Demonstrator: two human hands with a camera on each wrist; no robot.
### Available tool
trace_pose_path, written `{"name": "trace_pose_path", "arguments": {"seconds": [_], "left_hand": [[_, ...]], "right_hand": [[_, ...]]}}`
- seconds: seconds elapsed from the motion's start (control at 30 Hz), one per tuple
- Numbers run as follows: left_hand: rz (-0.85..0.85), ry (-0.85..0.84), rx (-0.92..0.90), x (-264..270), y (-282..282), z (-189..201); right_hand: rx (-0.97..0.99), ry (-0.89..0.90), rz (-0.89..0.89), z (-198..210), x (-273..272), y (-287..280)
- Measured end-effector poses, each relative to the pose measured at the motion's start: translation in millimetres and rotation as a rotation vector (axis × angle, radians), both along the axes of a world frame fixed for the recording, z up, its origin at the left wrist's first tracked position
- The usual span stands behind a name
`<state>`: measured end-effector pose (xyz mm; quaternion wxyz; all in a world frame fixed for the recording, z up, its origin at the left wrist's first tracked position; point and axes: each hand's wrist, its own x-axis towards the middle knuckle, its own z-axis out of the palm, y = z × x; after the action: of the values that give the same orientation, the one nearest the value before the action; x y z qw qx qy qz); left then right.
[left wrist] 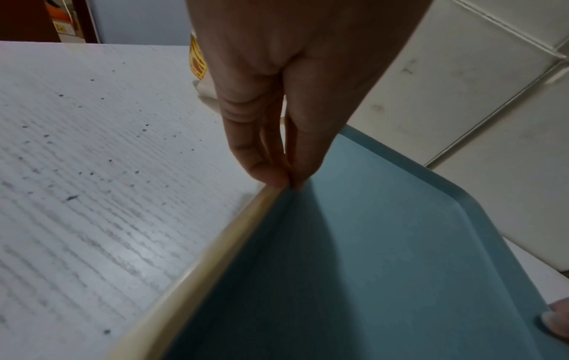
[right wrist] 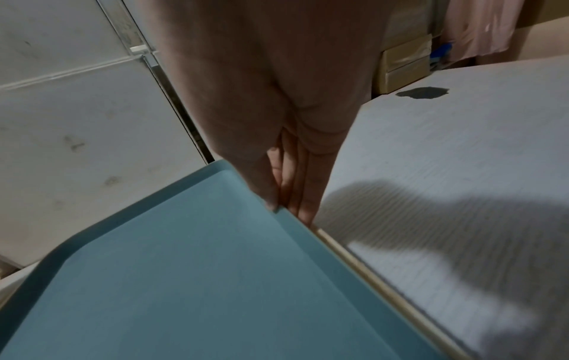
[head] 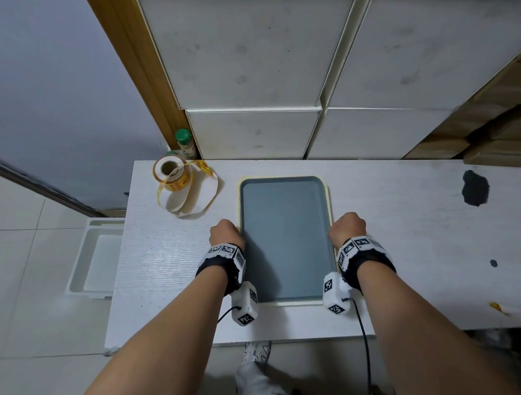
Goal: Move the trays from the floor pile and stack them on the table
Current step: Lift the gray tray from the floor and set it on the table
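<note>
A blue tray (head: pixel 284 237) lies on a cream tray (head: pixel 290 304), whose rim shows around it, on the white table (head: pixel 166 268). My left hand (head: pixel 227 234) pinches the blue tray's left long rim, thumb inside and fingers outside. In the left wrist view the left hand (left wrist: pixel 286 180) meets the blue tray (left wrist: pixel 369 268) just above the cream rim (left wrist: pixel 200 265). My right hand (head: pixel 347 226) grips the right long rim. In the right wrist view the right hand (right wrist: pixel 286 207) has its thumb on the blue tray (right wrist: pixel 200 280), fingers down beside the cream rim (right wrist: pixel 369 280).
A roll of yellow labels (head: pixel 172 173) with a loose strip lies left of the trays. A green-capped bottle (head: pixel 182 140) stands behind it. White boxes (head: pixel 258 69) rise behind the table. A white bin (head: pixel 97 258) sits on the floor at left. A dark patch (head: pixel 475 187) marks the table's far right.
</note>
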<state>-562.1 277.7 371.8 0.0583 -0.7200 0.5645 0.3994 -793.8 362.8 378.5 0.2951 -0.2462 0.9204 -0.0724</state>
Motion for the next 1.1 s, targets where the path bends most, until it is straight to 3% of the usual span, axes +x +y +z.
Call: {"name": "trace_pose_path", "arguments": {"seconds": [0.43, 0.7, 0.97, 1.1], "left_hand": [[-0.038, -0.031, 0.017, -0.2, -3.8, -5.2], [0.056, 0.066, 0.128, 8.8, -2.7, -14.8], [0.069, 0.094, 0.141, 12.0, -3.6, -13.5], [0.072, 0.114, 0.103, 27.3, -11.4, -4.7]], "right_hand": [[0.065, 0.073, 0.020, -8.2, 10.6, 0.5], [0.100, -0.030, -0.093, -17.8, 6.3, 2.9], [0.116, -0.046, -0.095, -11.8, 9.3, 2.5], [0.006, 0.092, -0.105, 7.8, 24.1, -9.2]]}}
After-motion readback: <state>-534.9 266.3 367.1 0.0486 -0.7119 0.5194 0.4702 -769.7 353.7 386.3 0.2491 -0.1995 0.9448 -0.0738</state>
